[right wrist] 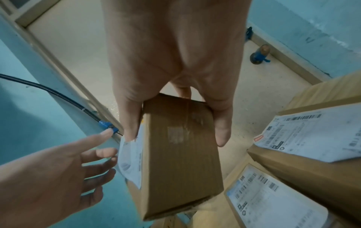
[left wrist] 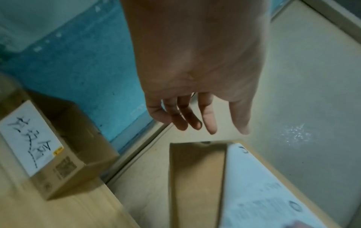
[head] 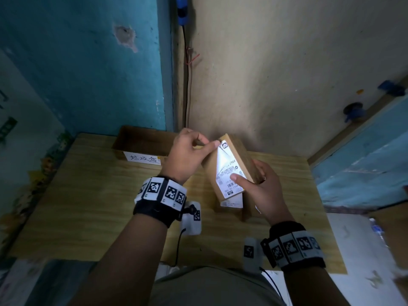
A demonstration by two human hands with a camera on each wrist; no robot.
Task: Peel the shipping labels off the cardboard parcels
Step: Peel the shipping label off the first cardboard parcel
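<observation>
With the right hand (head: 262,191) gripping the small parcel (head: 229,166) tilted above the desk (head: 99,195), thumb pressed on its shipping label (head: 227,168), and the left hand (head: 187,155) pinching the label's lifted far corner, a fast or steep pull would likely tear the thin paper and leave scraps stuck.

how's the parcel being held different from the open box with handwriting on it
The held parcel is closed and tilted above the table, gripped by the right hand, while the open box sits flat at the back. The parcel carries a printed shipping label whose top corner the left hand pinches; the open box bears a handwritten white label. Both are brown cardboard.
</observation>
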